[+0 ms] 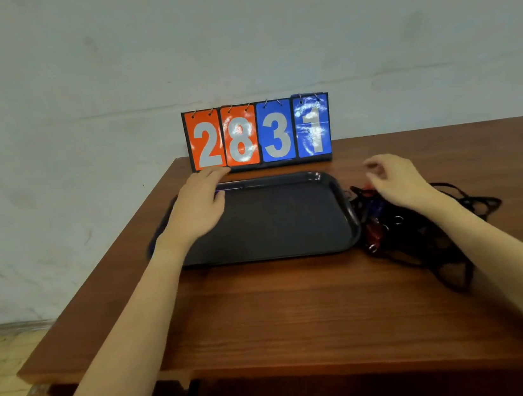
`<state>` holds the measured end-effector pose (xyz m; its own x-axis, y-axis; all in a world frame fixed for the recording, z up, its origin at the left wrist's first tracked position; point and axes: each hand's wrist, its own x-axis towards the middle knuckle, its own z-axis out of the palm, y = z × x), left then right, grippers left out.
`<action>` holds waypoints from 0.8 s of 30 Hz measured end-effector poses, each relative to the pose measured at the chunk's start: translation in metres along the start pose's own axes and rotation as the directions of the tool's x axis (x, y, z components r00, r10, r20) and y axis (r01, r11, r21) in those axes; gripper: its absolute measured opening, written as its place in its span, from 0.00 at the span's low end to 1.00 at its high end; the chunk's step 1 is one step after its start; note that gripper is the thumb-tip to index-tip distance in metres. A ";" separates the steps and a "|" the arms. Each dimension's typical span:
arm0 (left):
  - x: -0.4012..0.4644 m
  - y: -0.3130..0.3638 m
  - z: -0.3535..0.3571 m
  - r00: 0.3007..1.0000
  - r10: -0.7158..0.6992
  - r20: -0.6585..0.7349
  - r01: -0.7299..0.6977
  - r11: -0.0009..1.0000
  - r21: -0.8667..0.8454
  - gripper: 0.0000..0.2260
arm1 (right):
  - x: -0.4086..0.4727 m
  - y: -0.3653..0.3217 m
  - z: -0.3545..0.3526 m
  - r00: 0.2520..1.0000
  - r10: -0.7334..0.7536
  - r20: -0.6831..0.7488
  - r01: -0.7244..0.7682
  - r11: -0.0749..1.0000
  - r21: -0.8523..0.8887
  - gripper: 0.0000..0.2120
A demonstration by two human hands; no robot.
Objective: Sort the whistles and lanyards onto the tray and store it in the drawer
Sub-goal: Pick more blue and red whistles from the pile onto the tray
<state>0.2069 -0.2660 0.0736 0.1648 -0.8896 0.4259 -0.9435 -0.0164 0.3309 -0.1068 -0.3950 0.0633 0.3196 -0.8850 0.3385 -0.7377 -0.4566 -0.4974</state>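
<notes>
**Head view: tray on the counter, tangle of lanyards beside it**

Head camera showed your left hand spread flat, fingers relaxed, over the far left corner of the tray, its grip holding nothing. Your right hand hovered above the pile of lanyards and whistles, fingers loosely curled and gripping nothing. The tray was a dark, glossy plastic rectangle with rounded corners and a raised rim, its long axis running left to right across the counter, and nothing lay in it. The pile sat just beside the tray's right edge: thin black cords in a tangle, with small metal rings and red and blue pieces among them. A flip scoreboard reading 28 31 stood upright behind the tray on the reddish wood-grain counter.
</notes>
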 end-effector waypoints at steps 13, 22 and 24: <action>0.012 0.132 0.031 0.941 0.284 0.185 -0.254 0.952 -0.172 0.12 | 0.004 0.031 -0.004 0.987 0.138 0.082 -0.151 0.972 0.181 0.16; 0.000 0.161 0.059 0.854 0.412 0.317 -0.381 0.911 -0.157 0.09 | 0.005 0.034 -0.002 0.988 0.070 0.141 -0.096 0.978 0.183 0.14; 0.001 0.162 0.063 0.864 0.416 0.283 -0.391 0.909 -0.145 0.10 | 0.005 0.035 -0.004 0.984 0.080 0.158 -0.116 0.965 0.237 0.14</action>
<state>0.0364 -0.2984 0.0746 -0.3315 -0.9046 0.2679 -0.8806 0.3986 0.2562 -0.1332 -0.4153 0.0515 0.3499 -0.9217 0.1672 -0.6075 -0.3592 -0.7085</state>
